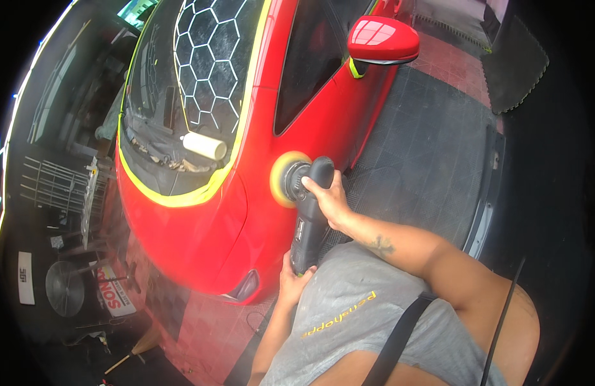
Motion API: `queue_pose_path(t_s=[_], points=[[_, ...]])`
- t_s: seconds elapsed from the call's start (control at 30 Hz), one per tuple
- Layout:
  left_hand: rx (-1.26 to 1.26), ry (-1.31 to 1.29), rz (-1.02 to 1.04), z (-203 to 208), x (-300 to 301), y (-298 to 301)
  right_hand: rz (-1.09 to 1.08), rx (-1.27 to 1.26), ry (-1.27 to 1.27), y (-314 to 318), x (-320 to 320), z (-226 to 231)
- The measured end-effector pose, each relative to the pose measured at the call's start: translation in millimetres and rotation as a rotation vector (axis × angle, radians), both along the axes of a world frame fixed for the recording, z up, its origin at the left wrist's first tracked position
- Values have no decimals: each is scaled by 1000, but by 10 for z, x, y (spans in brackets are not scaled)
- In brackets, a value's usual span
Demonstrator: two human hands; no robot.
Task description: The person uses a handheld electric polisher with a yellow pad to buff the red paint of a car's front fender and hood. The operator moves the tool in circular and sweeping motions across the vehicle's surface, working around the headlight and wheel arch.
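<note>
A black electric car polisher point(305, 231) with a round yellow foam pad point(286, 180) is held against the side of a red car point(207, 244), behind its headlight. The pad's face looks pressed to the paint. My right hand point(331, 201) is closed around the head end, near the black front handle, with the thumb toward the pad. Lower down, my left hand point(293, 280) grips the rear end of the body. On the base of the windshield lies a cream bottle point(205, 146) on its side. Yellow-green masking tape point(182, 199) borders the glass.
The car's red side mirror point(384, 40) juts out beyond my right hand. A dark tiled floor point(426, 154) runs along the car's side. To the left stand a round stool point(64, 287), a metal rack point(56, 183) and a broom point(145, 341). A long dark strap crosses my shirt.
</note>
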State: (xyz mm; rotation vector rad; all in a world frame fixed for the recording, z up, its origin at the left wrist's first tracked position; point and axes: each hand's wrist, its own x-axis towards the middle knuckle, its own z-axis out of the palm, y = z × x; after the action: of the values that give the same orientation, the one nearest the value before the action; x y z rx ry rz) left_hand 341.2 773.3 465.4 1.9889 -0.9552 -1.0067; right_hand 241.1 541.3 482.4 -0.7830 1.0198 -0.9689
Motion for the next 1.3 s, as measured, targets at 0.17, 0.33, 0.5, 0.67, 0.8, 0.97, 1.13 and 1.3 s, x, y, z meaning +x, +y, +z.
queue_pose_path(t_s=[0.17, 0.33, 0.5, 0.67, 0.8, 0.97, 1.13, 1.3], points=[[34, 0, -47, 253, -235, -835, -38, 15, -86, -804, -269, -40], [-33, -168, -101, 182, -393, -1599, -86, 51, -137, -1596, -487, -32], [9, -232, -127, 344, -534, -2308, -103, 53, -134, -2270, -647, 6], [104, -188, -113, 467, -588, -2640, -118, 79, -150, -2532, -733, 22], [187, -220, -105, 610, -645, -2598, -99, 118, -151, -2386, -753, 50], [287, -200, -109, 607, -558, -2159, -84, 16, -99, -1888, -566, 61], [223, -215, -67, 577, -353, -1552, -89, 4, -43, -1291, -322, 115], [197, -185, -63, 476, -62, -751, -142, -43, -12, -461, -51, 21]])
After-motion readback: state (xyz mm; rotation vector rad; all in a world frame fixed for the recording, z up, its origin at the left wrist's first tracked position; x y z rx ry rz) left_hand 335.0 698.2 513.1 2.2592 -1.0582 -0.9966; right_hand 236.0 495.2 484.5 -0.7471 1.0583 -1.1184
